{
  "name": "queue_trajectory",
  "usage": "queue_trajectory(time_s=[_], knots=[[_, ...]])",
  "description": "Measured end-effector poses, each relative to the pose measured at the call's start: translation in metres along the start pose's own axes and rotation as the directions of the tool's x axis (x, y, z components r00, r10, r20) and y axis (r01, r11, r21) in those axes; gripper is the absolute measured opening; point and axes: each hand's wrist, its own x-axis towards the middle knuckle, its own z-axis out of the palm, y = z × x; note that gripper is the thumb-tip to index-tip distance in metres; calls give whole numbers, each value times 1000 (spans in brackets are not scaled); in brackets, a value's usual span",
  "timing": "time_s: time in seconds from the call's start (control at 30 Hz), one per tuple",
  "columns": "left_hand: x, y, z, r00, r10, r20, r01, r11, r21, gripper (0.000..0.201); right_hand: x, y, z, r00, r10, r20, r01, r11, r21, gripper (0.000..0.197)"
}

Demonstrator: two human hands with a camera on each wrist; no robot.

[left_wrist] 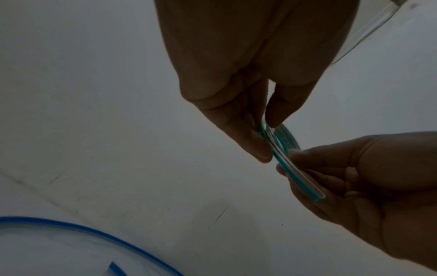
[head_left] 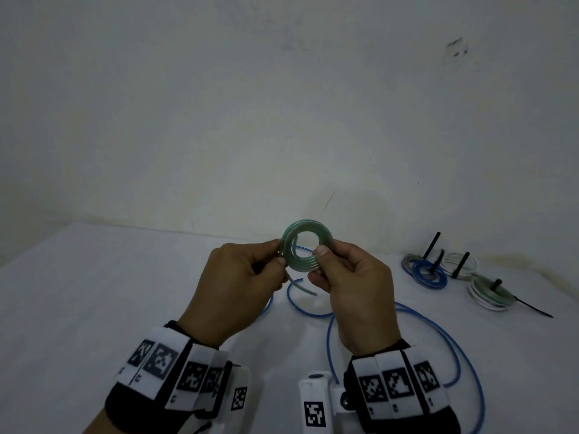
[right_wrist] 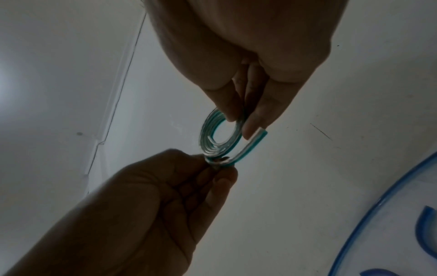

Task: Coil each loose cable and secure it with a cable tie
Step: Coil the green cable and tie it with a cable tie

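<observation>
Where held above table [head_left: 94, 292]: green cable coil [head_left: 305, 234], pinched at opposite sides by left hand [head_left: 233, 289] and right hand [head_left: 354, 283]; loose blue cable [head_left: 438, 327] beneath.

A plain, pale wall [head_left: 282, 104] fills the far half of the scene under dim, cool, greenish-grey light. The wall is scuffed: a chipped, rough patch [head_left: 457, 51] sits high on the right, and a short dark diagonal scratch [head_left: 329, 199] lies low near the middle. Below it, a white tabletop [head_left: 94, 292] stretches from the near edge to the wall, meeting it along a faintly shadowed line.
</observation>
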Motion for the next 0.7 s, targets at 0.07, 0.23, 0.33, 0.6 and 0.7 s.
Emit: queue_trajectory(time_s=[0.07, 0.23, 0.33, 0.6, 0.7], knots=[[-1, 2, 2, 999, 21, -31, -22, 999, -30, 18, 0, -1, 0, 1000, 5, 14, -5, 1000, 7, 11], [3, -2, 2, 983, -15, -185, -9, 992, -125, 13, -6, -4, 2, 946, 178, 271, -173, 984, -40, 7], [6, -6, -5, 990, 1, -143, -8, 999, -47, 13, -7, -2, 2, 933, 142, 331, -64, 970, -235, 11], [5, -7, -9, 981, 164, -103, -153, 982, 108, 21, -7, -13, -4, 945, -157, 286, 273, 861, -428, 11], [4, -7, -4, 972, 150, -183, -125, 982, 142, 29, -7, -11, -1, 977, -100, 188, 157, 935, -318, 12]])
